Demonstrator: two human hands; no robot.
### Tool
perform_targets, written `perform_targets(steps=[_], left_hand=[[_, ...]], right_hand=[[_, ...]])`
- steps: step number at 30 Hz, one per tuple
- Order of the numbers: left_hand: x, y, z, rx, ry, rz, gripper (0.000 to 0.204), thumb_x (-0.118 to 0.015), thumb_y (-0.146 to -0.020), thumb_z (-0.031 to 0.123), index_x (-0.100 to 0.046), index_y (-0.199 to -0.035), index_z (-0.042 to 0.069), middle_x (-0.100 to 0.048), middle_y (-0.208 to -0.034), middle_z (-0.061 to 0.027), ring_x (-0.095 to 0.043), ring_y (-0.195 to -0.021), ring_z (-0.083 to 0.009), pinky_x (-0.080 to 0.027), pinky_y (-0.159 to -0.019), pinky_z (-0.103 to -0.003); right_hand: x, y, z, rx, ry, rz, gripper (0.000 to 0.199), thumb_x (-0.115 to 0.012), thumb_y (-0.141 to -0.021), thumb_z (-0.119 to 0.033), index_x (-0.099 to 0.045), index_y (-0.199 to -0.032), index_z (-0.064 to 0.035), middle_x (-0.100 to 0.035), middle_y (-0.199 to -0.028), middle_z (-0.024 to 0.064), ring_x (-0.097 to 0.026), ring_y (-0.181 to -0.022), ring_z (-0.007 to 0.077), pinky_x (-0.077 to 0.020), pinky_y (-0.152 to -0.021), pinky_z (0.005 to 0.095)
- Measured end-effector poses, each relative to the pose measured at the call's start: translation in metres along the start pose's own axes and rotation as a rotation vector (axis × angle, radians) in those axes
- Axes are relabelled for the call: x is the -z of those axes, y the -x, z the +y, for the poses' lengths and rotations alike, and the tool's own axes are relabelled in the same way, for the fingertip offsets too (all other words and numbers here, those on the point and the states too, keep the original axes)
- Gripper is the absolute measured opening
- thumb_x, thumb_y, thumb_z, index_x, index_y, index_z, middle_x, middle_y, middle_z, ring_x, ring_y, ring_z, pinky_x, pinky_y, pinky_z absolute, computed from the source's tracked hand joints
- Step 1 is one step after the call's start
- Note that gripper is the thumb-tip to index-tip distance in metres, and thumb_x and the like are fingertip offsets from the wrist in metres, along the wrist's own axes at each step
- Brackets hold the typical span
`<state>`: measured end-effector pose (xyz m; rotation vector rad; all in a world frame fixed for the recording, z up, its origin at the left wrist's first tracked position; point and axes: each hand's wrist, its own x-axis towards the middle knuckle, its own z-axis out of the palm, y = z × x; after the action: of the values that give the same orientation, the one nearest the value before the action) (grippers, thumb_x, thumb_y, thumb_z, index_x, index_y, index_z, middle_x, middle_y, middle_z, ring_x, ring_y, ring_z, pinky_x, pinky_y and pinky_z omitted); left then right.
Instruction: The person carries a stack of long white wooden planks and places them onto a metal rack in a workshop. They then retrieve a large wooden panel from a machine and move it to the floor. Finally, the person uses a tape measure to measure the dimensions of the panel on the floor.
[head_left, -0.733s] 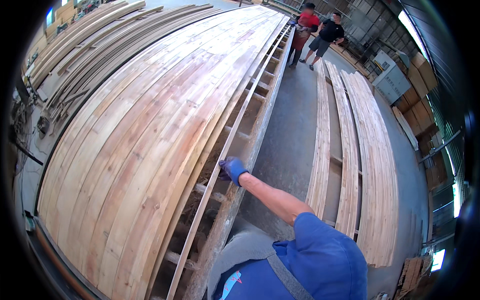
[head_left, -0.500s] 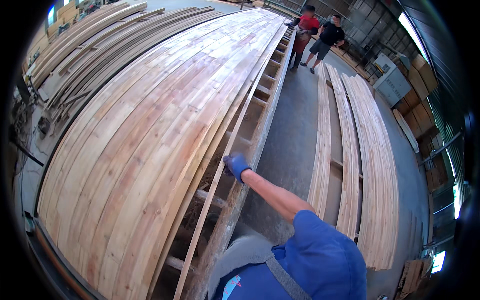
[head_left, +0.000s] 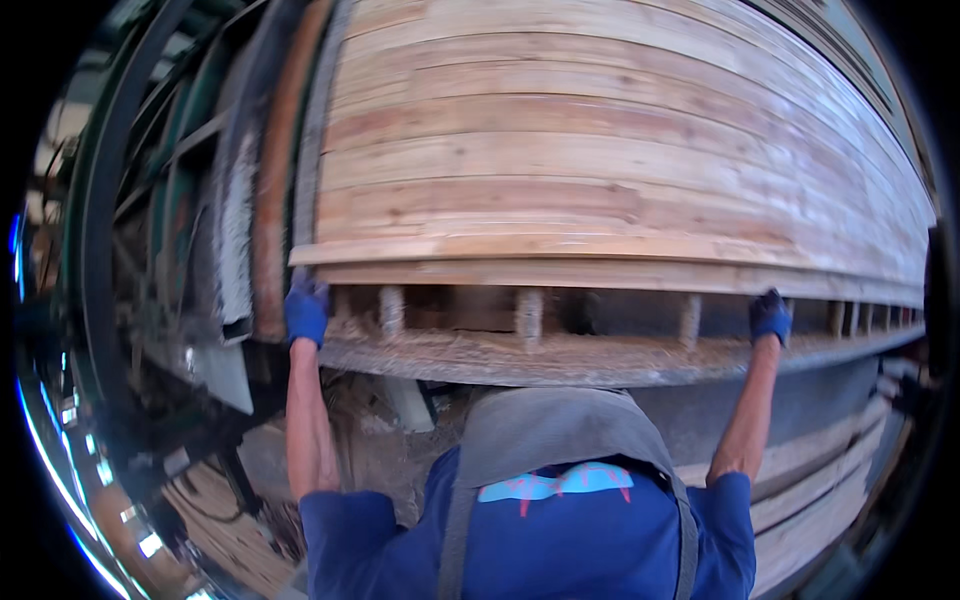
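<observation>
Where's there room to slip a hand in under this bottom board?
Open gaps lie under the bottom board, between the short wooden spacers above the lower beam. The widest runs between the left hand and right hand. Above, the stacked planks are packed tight.

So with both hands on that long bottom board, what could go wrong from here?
The left hand grips one end and the right hand grips far along the long board, so it may sag or twist. Fingers could get pinched against the rough frame beam just below. The stacked boards above might shift.
</observation>
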<state>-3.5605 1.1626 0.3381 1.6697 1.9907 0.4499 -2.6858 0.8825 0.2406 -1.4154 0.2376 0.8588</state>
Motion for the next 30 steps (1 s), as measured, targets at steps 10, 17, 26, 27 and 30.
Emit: perform_targets(steps=[10, 17, 26, 27, 30], left_hand=[[0.01, -0.064, -0.009, -0.065, 0.115, 0.095, 0.024, -0.052, -0.096, 0.021, -0.064, -0.101, 0.002, -0.064, -0.088, -0.0092, -0.058, -0.08, -0.0222, -0.048, -0.073, -0.035], [0.005, -0.121, -0.068, 0.249, 0.609, 0.102, 0.034, -0.064, -0.088, 0.03, -0.061, -0.11, 0.003, -0.063, -0.097, -0.0145, -0.059, -0.079, -0.0289, -0.051, -0.071, -0.04], [0.029, -0.026, -0.038, -0.414, -0.411, 0.33, 0.031, -0.061, -0.089, 0.031, -0.068, -0.109, 0.009, -0.069, -0.103, -0.0111, -0.067, -0.09, -0.0251, -0.054, -0.074, -0.04], [0.031, -0.011, -0.054, -0.444, -0.545, 0.328, 0.03, -0.061, -0.089, 0.03, -0.067, -0.11, 0.009, -0.068, -0.103, -0.0111, -0.067, -0.089, -0.0249, -0.054, -0.073, -0.039], [0.024, 0.021, -0.095, -0.56, -0.877, 0.311, 0.029, -0.061, -0.091, 0.026, -0.065, -0.113, 0.007, -0.067, -0.101, -0.0111, -0.066, -0.087, -0.0242, -0.054, -0.068, -0.037]], right_hand=[[0.009, 0.038, -0.013, 0.057, 0.163, -0.154, 0.037, -0.05, -0.096, -0.042, -0.058, -0.112, -0.0097, -0.064, -0.098, 0.0129, -0.06, -0.087, 0.0262, -0.0456, -0.077, 0.0425], [-0.076, 0.154, -0.043, 0.124, 0.185, 0.134, 0.032, -0.069, -0.088, -0.043, -0.058, -0.092, -0.012, -0.065, -0.068, 0.0111, -0.06, -0.046, 0.0211, -0.0474, -0.04, 0.0326], [-0.016, 0.108, 0.003, 0.716, 0.721, 0.237, 0.029, -0.067, -0.09, -0.032, -0.061, -0.094, -0.0041, -0.069, -0.078, 0.0151, -0.064, -0.053, 0.0251, -0.0532, -0.049, 0.0404], [-0.016, 0.107, 0.005, 0.707, 0.737, 0.233, 0.026, -0.066, -0.091, -0.029, -0.062, -0.096, -0.0039, -0.07, -0.08, 0.0158, -0.065, -0.054, 0.026, -0.0543, -0.05, 0.0419], [-0.036, 0.148, -0.017, 0.238, 0.866, 0.072, 0.021, -0.061, -0.092, -0.024, -0.065, -0.095, -0.0042, -0.071, -0.084, 0.0151, -0.067, -0.058, 0.026, -0.0548, -0.051, 0.0432]])
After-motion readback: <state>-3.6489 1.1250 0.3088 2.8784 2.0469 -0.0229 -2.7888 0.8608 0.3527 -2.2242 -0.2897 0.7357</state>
